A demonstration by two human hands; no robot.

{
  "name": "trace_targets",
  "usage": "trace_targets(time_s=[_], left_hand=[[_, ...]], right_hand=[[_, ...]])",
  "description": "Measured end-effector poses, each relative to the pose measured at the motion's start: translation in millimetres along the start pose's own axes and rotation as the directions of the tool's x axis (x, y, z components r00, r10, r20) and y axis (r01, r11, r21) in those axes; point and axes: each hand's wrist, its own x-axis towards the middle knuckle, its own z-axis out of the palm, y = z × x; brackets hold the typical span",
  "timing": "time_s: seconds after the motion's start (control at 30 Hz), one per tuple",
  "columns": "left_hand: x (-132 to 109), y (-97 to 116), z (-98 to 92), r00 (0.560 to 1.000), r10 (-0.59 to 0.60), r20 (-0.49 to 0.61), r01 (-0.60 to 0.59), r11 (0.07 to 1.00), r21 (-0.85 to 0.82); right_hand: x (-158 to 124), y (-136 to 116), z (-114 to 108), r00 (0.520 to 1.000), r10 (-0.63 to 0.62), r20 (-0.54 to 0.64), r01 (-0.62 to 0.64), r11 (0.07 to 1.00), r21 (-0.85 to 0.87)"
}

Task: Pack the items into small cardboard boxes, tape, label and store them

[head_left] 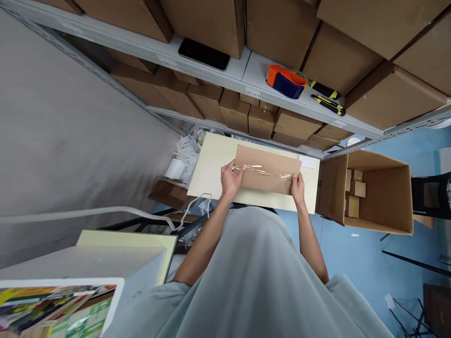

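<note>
- Brown cardboard fills the middle of the head view: a taped cardboard piece [266, 182] is held over the pale yellow counter [210, 166], its long side running across; whether it touches the surface cannot be told.
- Clear tape [259, 167] runs lengthwise along its upper face, shiny and wrinkled.
- The left hand [231, 181] grips the left end, thumb on the upper face, the other fingers at the edge and partly hidden; they are clamped on the cardboard.
- The right hand [298, 188] grips the right end near its lower corner, its fingers likewise closed on the cardboard.
- A white paper [307, 162] lies on the counter, just beyond the cardboard's upper right corner.
- Beyond the counter, a grey shelf [253, 70] bears a black phone-like slab [203, 54], an orange and blue tool [287, 81] and two yellow-black cutters [327, 104], with brown cartons [275, 33] behind them.
- To the right of the counter an open carton [385, 188] contains small boxes [357, 189].
- At the left, a white roll [175, 169] sits near crumpled white material [188, 150].
- Lower left, a white bin [120, 288] holds colourful printed items [77, 312], blurred.
</note>
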Motion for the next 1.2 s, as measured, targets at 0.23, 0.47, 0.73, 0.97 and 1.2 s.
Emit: trace_targets(time_s=[0.23,0.47,0.73,0.97,1.2], left_hand=[[27.9,-11.7,-16.2,0.996,0.069,-0.064,-0.07,0.997,-0.022],[37.3,-68.1,-7.4,0.993,-0.082,-0.08,0.074,0.992,-0.098],[31.0,-107.0,-1.4,0.978,-0.184,-0.103,0.164,0.972,-0.17],[29.2,-120.3,-22.9,0.984,-0.174,-0.027,0.163,0.96,-0.228],[28.0,-107.3,-39.4,0.968,0.173,-0.184,-0.197,0.973,-0.119]], right_hand=[[2.1,-6.5,9.4,0.978,-0.177,-0.108,0.168,0.982,-0.084],[-29.5,36.0,61.4,0.995,-0.047,-0.086,0.049,0.999,0.01],[-61.1,58.9,102.0,0.994,0.024,-0.107,-0.032,0.997,-0.075],[-81.7,47.3,111.1,0.996,0.061,-0.062,-0.065,0.996,-0.069],[-31.8,2.3,72.3,0.927,-0.231,-0.296,0.14,0.944,-0.299]])
